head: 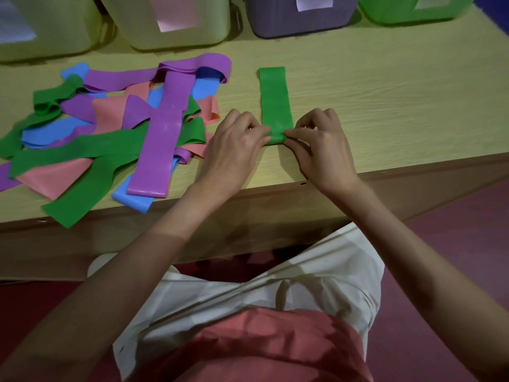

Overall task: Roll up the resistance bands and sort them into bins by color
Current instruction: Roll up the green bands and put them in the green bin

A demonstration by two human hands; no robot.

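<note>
Sitting along the far edge of the desk (385,86): four bins, the green bin (416,9) at far right. Lying in a tangle at left: the pile (115,133) of purple, blue, pink and green bands. Stretching flat toward the far side at centre: one green band (275,97), its near end being turned into a first small roll. Pinching that roll from either side: left hand (237,142) and right hand (322,142), each grip grasping the band's near end. Rolling barely begun, by the look of it. Next, likely: rolling away toward the far end, keeping turns tight and edges aligned, then dropping into the green bin.
</note>
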